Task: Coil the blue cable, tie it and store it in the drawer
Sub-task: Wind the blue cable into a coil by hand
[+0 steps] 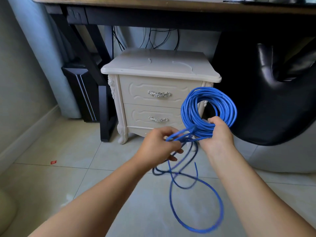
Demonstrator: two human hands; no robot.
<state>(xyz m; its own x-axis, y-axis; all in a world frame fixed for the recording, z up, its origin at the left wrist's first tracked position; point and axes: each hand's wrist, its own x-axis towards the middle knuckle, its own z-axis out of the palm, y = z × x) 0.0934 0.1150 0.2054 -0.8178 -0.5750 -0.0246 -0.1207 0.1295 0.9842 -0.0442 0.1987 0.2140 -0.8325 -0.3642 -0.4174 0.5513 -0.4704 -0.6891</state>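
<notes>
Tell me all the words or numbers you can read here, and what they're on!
There is no text in this picture that can be read.
The red scrap: too small to tell whether it has any print.
The blue cable: any print on its jacket is too blurred to read.
The white nightstand: only carved ornament and metal handles, no words.

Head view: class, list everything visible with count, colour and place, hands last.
desk: one, wooden top, black frame, top of view
nightstand: one, cream, under the desk
drawers: two, cream, in the nightstand, both closed
blue cable: one, blue, coil held before the nightstand, loose loops trailing to the floor
chair: one, black, right
red scrap: one, red, floor at left
left hand: one, pinching a loose strand
right hand: one, gripping the coil
</notes>
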